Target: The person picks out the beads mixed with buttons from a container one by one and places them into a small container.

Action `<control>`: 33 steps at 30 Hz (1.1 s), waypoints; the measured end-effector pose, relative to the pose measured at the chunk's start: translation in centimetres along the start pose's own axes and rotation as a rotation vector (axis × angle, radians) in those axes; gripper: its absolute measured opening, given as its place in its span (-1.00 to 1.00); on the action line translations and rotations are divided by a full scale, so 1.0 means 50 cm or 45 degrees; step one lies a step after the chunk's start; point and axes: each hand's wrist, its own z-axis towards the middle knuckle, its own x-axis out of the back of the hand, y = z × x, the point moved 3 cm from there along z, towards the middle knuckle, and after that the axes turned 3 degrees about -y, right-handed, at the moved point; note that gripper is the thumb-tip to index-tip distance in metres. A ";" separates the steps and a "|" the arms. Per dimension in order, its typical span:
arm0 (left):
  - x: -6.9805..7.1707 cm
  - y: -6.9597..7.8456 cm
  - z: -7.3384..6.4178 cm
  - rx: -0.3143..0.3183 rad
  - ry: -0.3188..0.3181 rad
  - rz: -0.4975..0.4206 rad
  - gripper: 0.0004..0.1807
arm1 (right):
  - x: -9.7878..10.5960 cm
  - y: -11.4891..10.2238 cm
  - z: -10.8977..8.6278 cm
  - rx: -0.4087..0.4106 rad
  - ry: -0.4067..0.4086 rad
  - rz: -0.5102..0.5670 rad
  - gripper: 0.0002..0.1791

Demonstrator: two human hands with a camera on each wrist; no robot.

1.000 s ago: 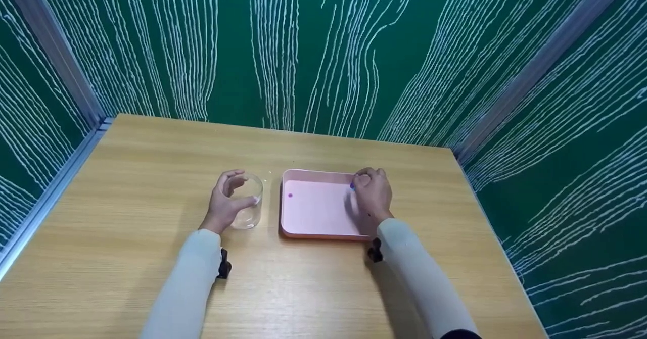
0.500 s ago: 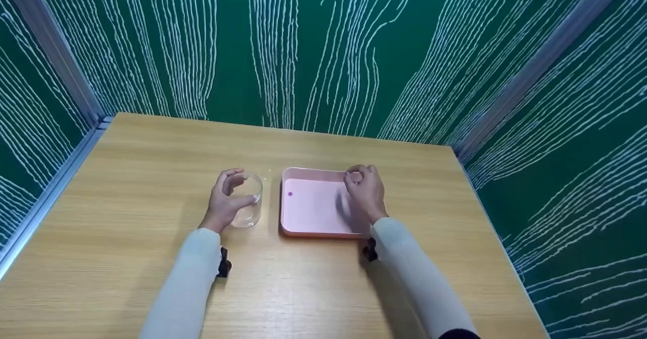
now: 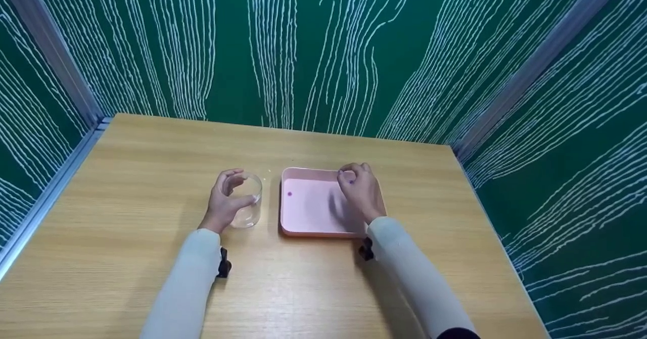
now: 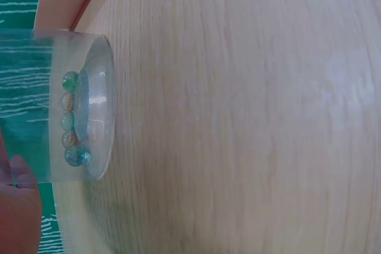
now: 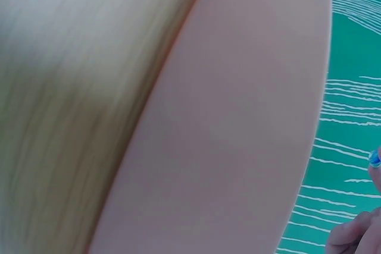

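Gripping an upright glass [image 3: 247,214] with marbles [image 4: 68,121] at its bottom, the left hand [image 3: 223,205] is near the pink tray [image 3: 308,210] on the wooden table [image 3: 283,293]. Above the tray, the right hand [image 3: 361,190] pinches a blue marble [image 5: 374,159]. Beyond rises a green wall [image 3: 232,51] with white lines.

- Pink tray [image 3: 313,210]: smooth, matt, plastic-looking.
- Clear cup [image 3: 247,219] left of the tray: smooth, glossy, glass or clear plastic, cannot tell which.
- Marbles [image 4: 68,121] in that cup: glassy, shiny.
- Tabletop [image 3: 283,288] beneath the tray: wood-grained, softly glossy.
- Sleeves [image 3: 183,281] nearside of the tray: matt cloth.
- Post [image 3: 537,61] behind and right of the tray: metal-looking, smooth.
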 end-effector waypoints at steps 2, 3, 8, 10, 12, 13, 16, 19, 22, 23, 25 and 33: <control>0.000 0.001 -0.001 0.000 0.001 0.006 -0.28 | 0.000 -0.004 -0.002 0.004 -0.003 -0.016 -0.72; 0.000 0.002 -0.001 0.002 0.000 0.011 -0.28 | 0.000 -0.006 -0.003 0.010 0.001 -0.023 -0.72; -0.003 0.011 -0.006 0.037 -0.026 0.020 -0.26 | 0.002 -0.014 -0.007 0.050 0.049 -0.070 -0.79; -0.006 0.022 -0.008 0.054 -0.040 0.005 -0.24 | 0.001 -0.019 -0.006 0.091 0.086 -0.071 -0.82; -0.007 0.023 -0.008 0.060 -0.044 -0.003 -0.25 | -0.001 -0.024 -0.006 0.124 0.116 -0.067 -0.85; -0.007 0.023 -0.008 0.063 -0.042 -0.007 -0.25 | -0.003 -0.026 -0.006 0.139 0.127 -0.061 -0.86; -0.005 0.009 -0.005 0.036 -0.021 -0.002 -0.26 | -0.008 -0.030 -0.008 0.139 0.119 -0.012 -0.87; -0.004 0.003 -0.004 0.019 -0.014 0.001 -0.26 | -0.012 -0.034 -0.010 0.138 0.093 0.037 -0.87; -0.004 0.001 -0.003 0.003 -0.017 -0.002 -0.24 | -0.016 -0.041 -0.011 0.138 0.078 0.079 -0.84; -0.004 0.001 -0.003 0.000 -0.017 -0.004 -0.24 | -0.017 -0.044 -0.011 0.138 0.074 0.087 -0.83; -0.003 0.001 -0.003 0.002 -0.013 -0.001 -0.25 | -0.020 -0.049 -0.011 0.132 0.065 0.103 -0.80; 0.000 0.001 0.001 0.001 -0.001 0.002 -0.25 | -0.033 -0.070 -0.014 0.154 0.066 0.103 -0.87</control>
